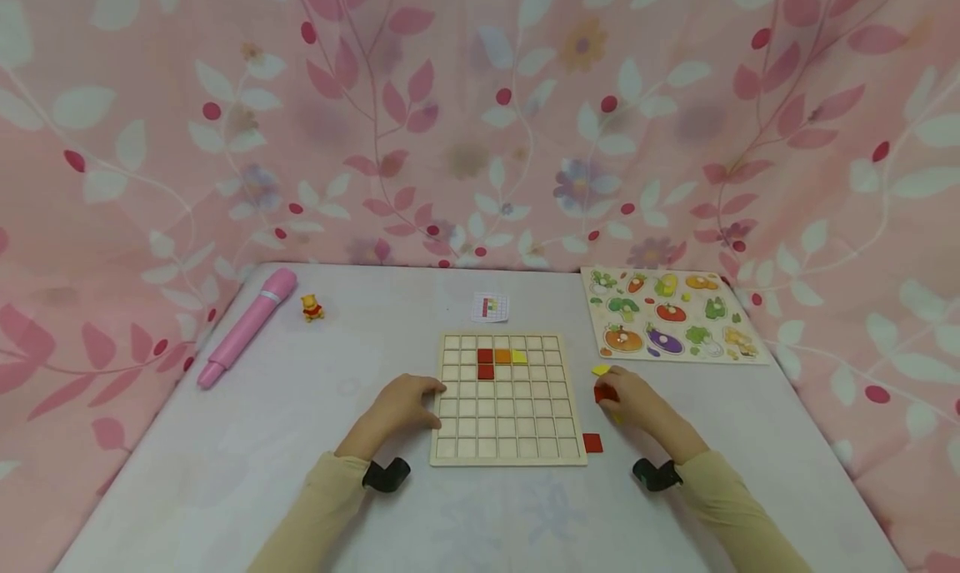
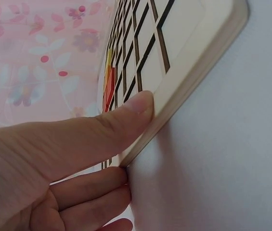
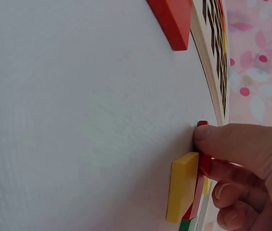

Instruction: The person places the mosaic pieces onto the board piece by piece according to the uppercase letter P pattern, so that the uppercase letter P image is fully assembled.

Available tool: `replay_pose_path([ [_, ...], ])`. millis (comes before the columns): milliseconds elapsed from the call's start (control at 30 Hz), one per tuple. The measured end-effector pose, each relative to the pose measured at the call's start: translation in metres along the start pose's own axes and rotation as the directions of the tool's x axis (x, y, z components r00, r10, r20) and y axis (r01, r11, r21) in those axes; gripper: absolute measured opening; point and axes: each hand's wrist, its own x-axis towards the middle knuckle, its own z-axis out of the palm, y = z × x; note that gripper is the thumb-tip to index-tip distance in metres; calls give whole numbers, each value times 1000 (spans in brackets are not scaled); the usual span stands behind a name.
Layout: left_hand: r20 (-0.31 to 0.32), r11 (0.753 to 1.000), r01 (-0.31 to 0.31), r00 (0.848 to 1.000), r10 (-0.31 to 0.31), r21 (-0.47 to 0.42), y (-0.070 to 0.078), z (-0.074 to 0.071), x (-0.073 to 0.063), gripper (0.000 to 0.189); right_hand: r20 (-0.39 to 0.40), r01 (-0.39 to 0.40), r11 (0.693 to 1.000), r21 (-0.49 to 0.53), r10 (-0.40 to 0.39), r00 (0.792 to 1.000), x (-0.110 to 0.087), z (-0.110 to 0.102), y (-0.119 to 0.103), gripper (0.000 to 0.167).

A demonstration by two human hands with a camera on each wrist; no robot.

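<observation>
Red tile [image 1: 605,394] pinched between thumb and finger of the right hand [image 1: 637,401], beside a yellow tile [image 3: 182,185], right of a wooden grid board [image 1: 506,407], left hand [image 1: 397,405] with thumb and fingers loosely spread, touching the board's left edge

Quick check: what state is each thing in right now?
Pale wooden grid board: flat, partly filled.
Square tiles, two red, one orange, one yellow: seated in cells.
Left hand: touching the board's edge.
Right hand: pinching another red tile.
Lone red tile by the board's corner: flat.
Front yellow tile, right wrist view: unheld.
White printed card: lying flat.
Pink rod-shaped object: lying down.
Yellow-and-red bear figurine: upright.
Wooden vegetable puzzle board: flat.
</observation>
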Motion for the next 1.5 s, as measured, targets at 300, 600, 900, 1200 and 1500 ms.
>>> replay_pose_path([
  [300, 12, 1000, 9, 1000, -9, -8, 0, 1, 1, 54, -129, 69, 997, 31, -65, 989, 0, -16, 2, 22],
  [600, 10, 1000, 2, 1000, -2, 4, 1, 0, 2, 55, -159, 95, 993, 65, -83, 984, 4, -28, -6, 23],
  [900, 8, 1000, 6, 1000, -6, 1, 1, -3, 2, 54, -238, 206, 978, 35, -192, 952, 17, -39, -16, 21],
  [1200, 15, 1000, 11, 1000, -11, -6, 1, -2, 2, 54, -271, 320, 947, 39, -298, 915, 33, -36, -34, 21],
  [1500, 16, 1000, 9, 1000, -9, -9, 0, -1, 1, 54, -260, 415, 908, 60, -387, 885, 50, -31, -56, 18],
])
